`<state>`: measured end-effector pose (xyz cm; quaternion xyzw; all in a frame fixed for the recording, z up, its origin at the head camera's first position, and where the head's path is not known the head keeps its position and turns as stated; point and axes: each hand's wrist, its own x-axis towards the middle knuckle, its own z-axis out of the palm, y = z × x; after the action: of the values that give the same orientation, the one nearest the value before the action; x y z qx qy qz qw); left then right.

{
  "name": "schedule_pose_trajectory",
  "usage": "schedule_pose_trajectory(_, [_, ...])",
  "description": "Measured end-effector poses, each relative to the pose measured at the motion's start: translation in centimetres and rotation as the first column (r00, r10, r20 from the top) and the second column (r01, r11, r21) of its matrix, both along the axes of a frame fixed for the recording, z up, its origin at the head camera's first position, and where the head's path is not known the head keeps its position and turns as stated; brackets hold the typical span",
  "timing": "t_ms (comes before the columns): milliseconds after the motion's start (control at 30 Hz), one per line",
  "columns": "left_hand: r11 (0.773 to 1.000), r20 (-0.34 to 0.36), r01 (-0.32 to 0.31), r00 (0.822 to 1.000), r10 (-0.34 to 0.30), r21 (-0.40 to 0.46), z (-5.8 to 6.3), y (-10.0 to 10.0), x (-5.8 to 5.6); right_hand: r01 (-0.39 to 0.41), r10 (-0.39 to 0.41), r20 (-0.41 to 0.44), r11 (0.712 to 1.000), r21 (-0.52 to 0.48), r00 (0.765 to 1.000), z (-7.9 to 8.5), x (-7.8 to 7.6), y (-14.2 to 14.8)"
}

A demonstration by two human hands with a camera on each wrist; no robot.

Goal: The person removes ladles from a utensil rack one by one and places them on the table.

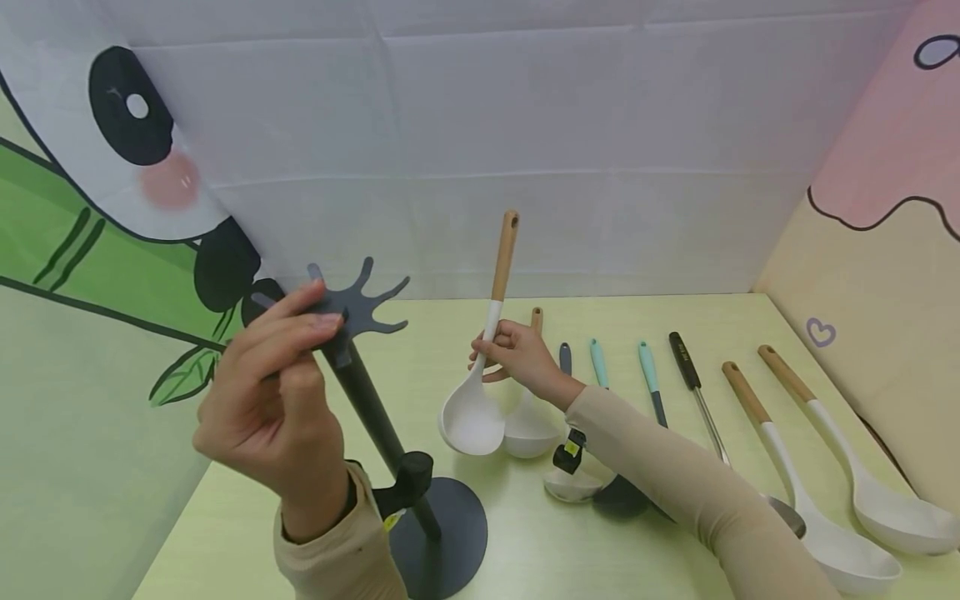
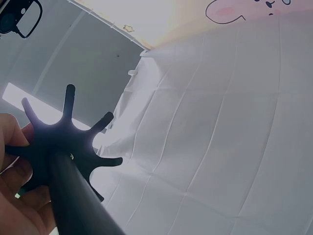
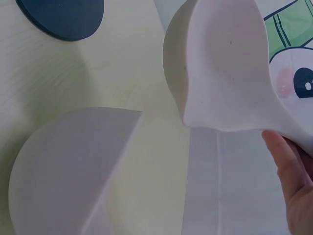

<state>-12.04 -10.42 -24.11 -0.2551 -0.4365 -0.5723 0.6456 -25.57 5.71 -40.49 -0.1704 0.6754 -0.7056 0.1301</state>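
Observation:
My left hand (image 1: 273, 404) pinches the edge of the dark hooked top (image 1: 358, 310) of a utensil stand, thumb and fingers around one of its prongs. The stand's pole (image 1: 367, 400) slants down to a round base (image 1: 450, 542) on the table. In the left wrist view, the fingers (image 2: 14, 174) grip the star-shaped top (image 2: 61, 134) from the left. Right of the stand, my right hand (image 1: 528, 358) holds a white ladle (image 1: 472, 417) by its neck, wooden handle upward, bowl low. The right wrist view shows this ladle's bowl (image 3: 227, 63) apart from a second white ladle (image 3: 68, 166).
Behind my right wrist lies another white wooden-handled ladle (image 1: 531, 429). Several utensils spread rightward: teal-handled ones (image 1: 648, 367), a black-handled one (image 1: 684, 360), and two large white spoons (image 1: 862, 567) (image 1: 900, 517). A pale cloth wall (image 1: 525, 167) closes off the back.

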Motion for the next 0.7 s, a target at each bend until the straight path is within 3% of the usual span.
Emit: schedule_pose_trajectory(700, [1.000, -0.010, 0.000, 1.000, 0.000, 0.000, -0.1, -0.1, -0.2, 0.051, -0.054, 0.157, 0.998, 0.023, 0.986, -1.8, -0.8, -1.2])
